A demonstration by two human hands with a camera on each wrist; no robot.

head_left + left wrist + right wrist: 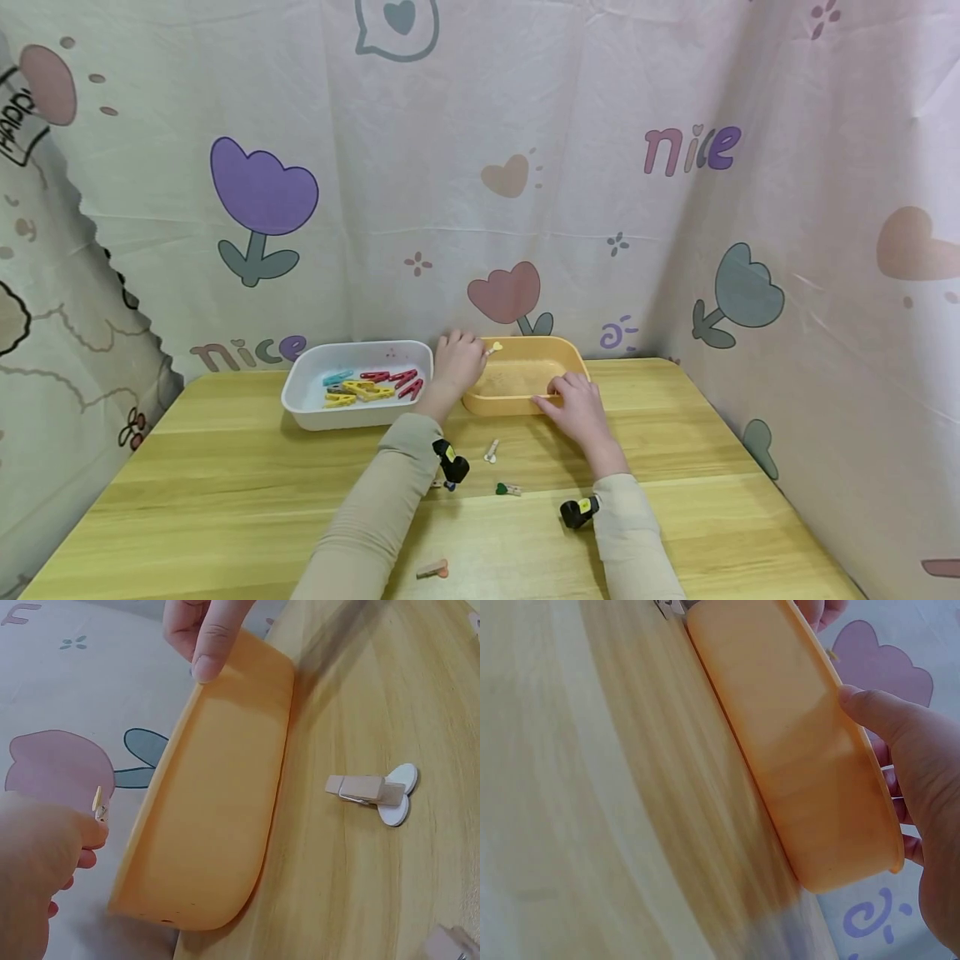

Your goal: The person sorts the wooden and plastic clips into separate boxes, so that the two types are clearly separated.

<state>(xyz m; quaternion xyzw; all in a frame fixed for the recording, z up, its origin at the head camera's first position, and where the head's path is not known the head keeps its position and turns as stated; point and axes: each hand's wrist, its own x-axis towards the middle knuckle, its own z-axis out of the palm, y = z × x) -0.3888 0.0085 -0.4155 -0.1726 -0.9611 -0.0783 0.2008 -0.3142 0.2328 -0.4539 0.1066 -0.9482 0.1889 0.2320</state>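
Note:
My left hand [459,363] pinches a small wooden clothespin [492,347] with a pale yellow heart, held over the left end of the yellow bin [491,406]. In the left wrist view the same clothespin [100,804] sticks out past the fingertips. My right hand [577,406] grips the bin's near rim, its thumb [853,699] on the outer side and the fingers over the inside. On the table in front of the bin lies a wooden clothespin with a white heart [367,791]. Closer to me is one with a green heart [507,489].
A white bin [322,419] to the left holds several red, yellow and blue plastic clothespins [367,389]. A clothespin with an orange heart [432,569] lies near the front, and one with a blue piece [449,485] is partly hidden by the left wrist. A printed curtain [420,167] hangs behind the table.

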